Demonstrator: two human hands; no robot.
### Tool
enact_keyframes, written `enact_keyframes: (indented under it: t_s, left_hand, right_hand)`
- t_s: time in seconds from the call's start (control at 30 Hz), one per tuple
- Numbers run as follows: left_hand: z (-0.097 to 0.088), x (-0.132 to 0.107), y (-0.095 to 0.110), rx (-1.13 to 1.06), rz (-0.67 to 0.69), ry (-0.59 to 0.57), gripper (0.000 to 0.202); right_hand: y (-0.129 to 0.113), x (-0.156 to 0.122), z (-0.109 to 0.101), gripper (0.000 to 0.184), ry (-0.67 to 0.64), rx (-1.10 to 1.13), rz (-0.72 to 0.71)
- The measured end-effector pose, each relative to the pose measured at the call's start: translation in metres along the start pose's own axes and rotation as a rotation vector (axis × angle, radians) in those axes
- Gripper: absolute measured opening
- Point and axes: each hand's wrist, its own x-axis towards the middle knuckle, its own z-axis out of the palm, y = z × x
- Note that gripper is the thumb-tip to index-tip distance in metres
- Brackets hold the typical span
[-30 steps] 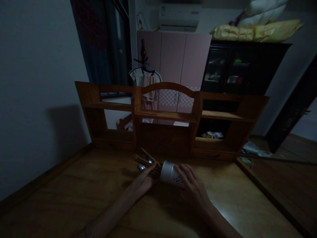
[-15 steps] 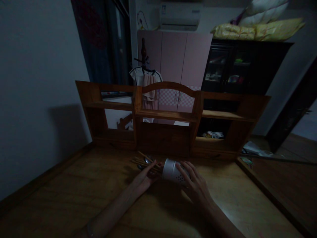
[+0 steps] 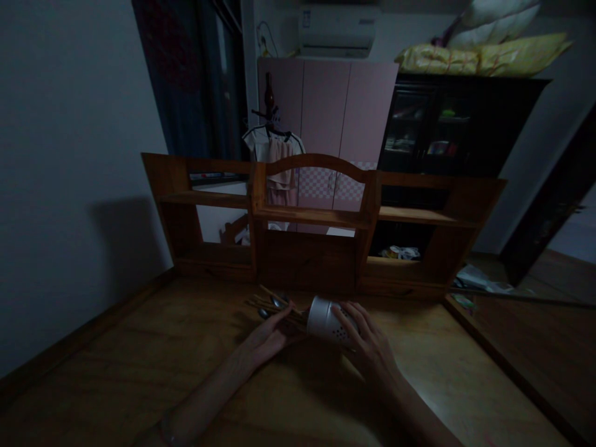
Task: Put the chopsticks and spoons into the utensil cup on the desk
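Observation:
My left hand (image 3: 275,332) is closed round a bundle of chopsticks (image 3: 266,292) and metal spoons (image 3: 278,302), whose ends stick out to the left. My right hand (image 3: 370,338) grips a white utensil holder (image 3: 321,316) with small round holes in its side. The holder lies tilted on its side, its mouth facing left. The other ends of the chopsticks reach the holder's mouth; how far they go inside is hidden by my left hand and the rim. Both hands are above the wooden table (image 3: 186,354).
A wooden shelf unit (image 3: 316,216) stands along the table's far edge. To the left is a white wall (image 3: 79,186). A raised wooden edge (image 3: 503,363) borders the right side. Behind stand a pink wardrobe (image 3: 326,112) and a dark cabinet (image 3: 484,130).
The holder has shifted very slightly to the right and its hold pattern is unchanged. My left hand still grips the chopsticks and spoons in nearly the same place.

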Motion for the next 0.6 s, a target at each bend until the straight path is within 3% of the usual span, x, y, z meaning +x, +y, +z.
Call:
enact_keyframes:
  t_s: [0.1, 0.33, 0.47, 0.6]
  left_hand:
    - [0.003, 0.001, -0.001, 0.004, -0.018, -0.033, 0.013]
    - [0.0, 0.008, -0.003, 0.0, 0.08, 0.038, 0.01]
    - [-0.005, 0.01, -0.001, 0.012, 0.076, 0.06, 0.012]
    - [0.004, 0.002, 0.0, 0.099, 0.043, 0.016, 0.014]
  right_hand:
    - [0.0, 0.001, -0.001, 0.086, 0.006, 0.013, 0.012]
    - [0.003, 0.0, 0.0, 0.086, -0.015, 0.031, 0.031]
    - [0.002, 0.0, 0.0, 0.083, -0.026, 0.042, 0.021]
    - [-0.001, 0.0, -0.001, 0.081, -0.019, 0.052, 0.019]
